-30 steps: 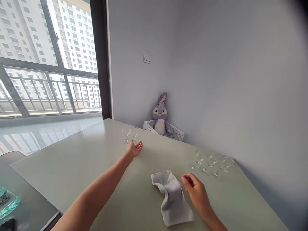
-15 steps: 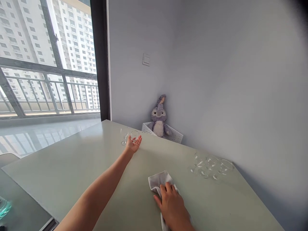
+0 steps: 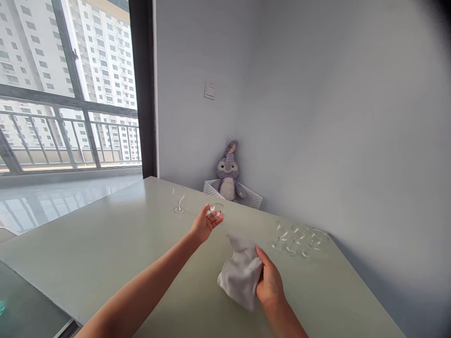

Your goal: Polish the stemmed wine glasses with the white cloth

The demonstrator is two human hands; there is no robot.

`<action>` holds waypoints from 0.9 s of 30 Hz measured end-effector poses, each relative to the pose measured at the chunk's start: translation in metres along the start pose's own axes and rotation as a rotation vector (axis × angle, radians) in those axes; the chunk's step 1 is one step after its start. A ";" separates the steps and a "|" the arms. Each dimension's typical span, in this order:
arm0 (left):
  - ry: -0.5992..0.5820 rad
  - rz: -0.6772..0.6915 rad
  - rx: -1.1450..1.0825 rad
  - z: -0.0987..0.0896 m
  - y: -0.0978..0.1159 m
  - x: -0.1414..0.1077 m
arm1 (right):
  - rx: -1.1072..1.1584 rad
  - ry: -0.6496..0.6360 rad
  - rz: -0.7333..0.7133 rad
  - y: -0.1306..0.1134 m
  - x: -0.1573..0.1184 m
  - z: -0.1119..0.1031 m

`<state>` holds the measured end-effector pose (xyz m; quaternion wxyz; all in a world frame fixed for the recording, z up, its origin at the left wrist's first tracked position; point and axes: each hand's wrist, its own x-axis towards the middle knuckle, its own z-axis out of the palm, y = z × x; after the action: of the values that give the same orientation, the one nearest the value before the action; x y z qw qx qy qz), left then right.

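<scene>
My left hand [image 3: 208, 223] is closed around a clear stemmed glass [image 3: 219, 209], which is tilted above the far part of the table. A second stemmed glass [image 3: 178, 199] stands upright to the left of that hand. In my right hand [image 3: 270, 277] hangs a light grey cloth [image 3: 241, 272], gripped by the thumb and fingers and raised off the tabletop. Part of the right hand's fingers are hidden behind the cloth.
Several stemmed glasses [image 3: 299, 237] stand in a cluster at the table's right, near the wall. Past the far edge a purple plush toy [image 3: 228, 176] sits in a white perforated basket [image 3: 252, 199]. The pale table [image 3: 116, 244] reaches toward the window at left.
My left hand has taken hold of a glass and moved it right, away from the other one. My right hand has turned and lifted the cloth from the table.
</scene>
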<state>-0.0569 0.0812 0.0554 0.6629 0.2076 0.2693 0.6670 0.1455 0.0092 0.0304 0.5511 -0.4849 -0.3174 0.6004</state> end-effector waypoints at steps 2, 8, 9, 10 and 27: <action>-0.034 0.061 0.035 0.011 -0.002 -0.003 | 0.059 0.032 -0.112 -0.017 0.000 0.008; -0.110 0.198 0.103 0.047 -0.007 -0.016 | -0.245 0.056 -0.593 -0.054 -0.006 0.036; -0.118 0.211 0.119 0.051 -0.008 -0.018 | -0.326 0.040 -0.670 -0.056 -0.007 0.041; -0.131 0.221 0.135 0.055 -0.010 -0.020 | -0.398 0.006 -0.734 -0.056 -0.009 0.045; -0.129 0.384 0.649 0.055 -0.025 -0.038 | -0.559 -0.523 -0.536 -0.043 -0.007 0.054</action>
<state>-0.0016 0.0478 0.0847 0.4412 0.4949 0.3805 0.6447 0.1102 0.0191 0.0894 0.4366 -0.3482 -0.7091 0.4305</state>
